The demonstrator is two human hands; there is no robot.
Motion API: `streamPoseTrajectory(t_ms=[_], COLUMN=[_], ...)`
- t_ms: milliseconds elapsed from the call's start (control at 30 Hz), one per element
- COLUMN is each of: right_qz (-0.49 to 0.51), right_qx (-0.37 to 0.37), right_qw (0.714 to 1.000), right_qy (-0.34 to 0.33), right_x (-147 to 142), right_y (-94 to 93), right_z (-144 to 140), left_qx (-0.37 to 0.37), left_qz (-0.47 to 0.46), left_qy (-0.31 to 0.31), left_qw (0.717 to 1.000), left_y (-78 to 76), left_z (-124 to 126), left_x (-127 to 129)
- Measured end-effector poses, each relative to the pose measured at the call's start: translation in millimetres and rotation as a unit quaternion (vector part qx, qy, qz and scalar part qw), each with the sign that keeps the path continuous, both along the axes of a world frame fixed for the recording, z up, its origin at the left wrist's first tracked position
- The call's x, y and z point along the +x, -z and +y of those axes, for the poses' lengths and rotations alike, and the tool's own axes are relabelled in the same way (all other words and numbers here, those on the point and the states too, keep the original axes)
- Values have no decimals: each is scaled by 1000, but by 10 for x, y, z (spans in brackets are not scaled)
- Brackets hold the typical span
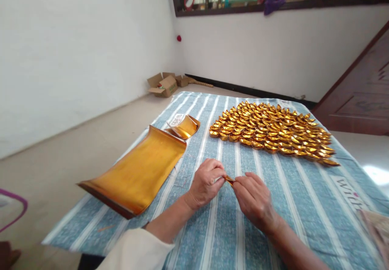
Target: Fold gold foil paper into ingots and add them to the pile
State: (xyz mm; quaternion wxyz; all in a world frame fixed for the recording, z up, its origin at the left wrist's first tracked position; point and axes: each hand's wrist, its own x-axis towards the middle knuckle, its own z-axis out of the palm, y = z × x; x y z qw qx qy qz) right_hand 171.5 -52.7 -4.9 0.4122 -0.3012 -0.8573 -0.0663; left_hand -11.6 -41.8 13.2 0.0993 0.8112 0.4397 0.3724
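Between my two hands is a small folded piece of gold foil paper, gripped at both ends just above the cloth. My left hand pinches its left end, and my right hand pinches the right end. The fingers cover most of the paper. To the left lies a stack of large gold foil sheets with curled edges. Beyond it rests a smaller curled bundle of gold foil paper. Many folded gold paper ingots stand packed in rows past my right hand.
A blue and white striped cloth covers the table. Open cardboard boxes sit on the floor by the far corner. A window ledge holds a round mirror and bottles. At the right edge is a brownish item, partly cut off.
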Motion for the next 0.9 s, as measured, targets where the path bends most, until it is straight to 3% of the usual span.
streamPoseTrajectory(t_ms=[167,500,900], right_qz=[-48,-93,-107], right_qx=[19,19,-34], right_qw=[999,995,993], right_qy=[18,-26,-25], right_x=[-28,-62,-99], right_y=[97,185,243], right_z=[-15,-50,-70], left_qx=[-27,-53,-81], left_qz=[-31,-77,-11], left_qy=[-16,14,44], left_qw=[999,996,996], left_y=[154,328,316], left_z=[2,14,-31], left_x=[7,-26,-101])
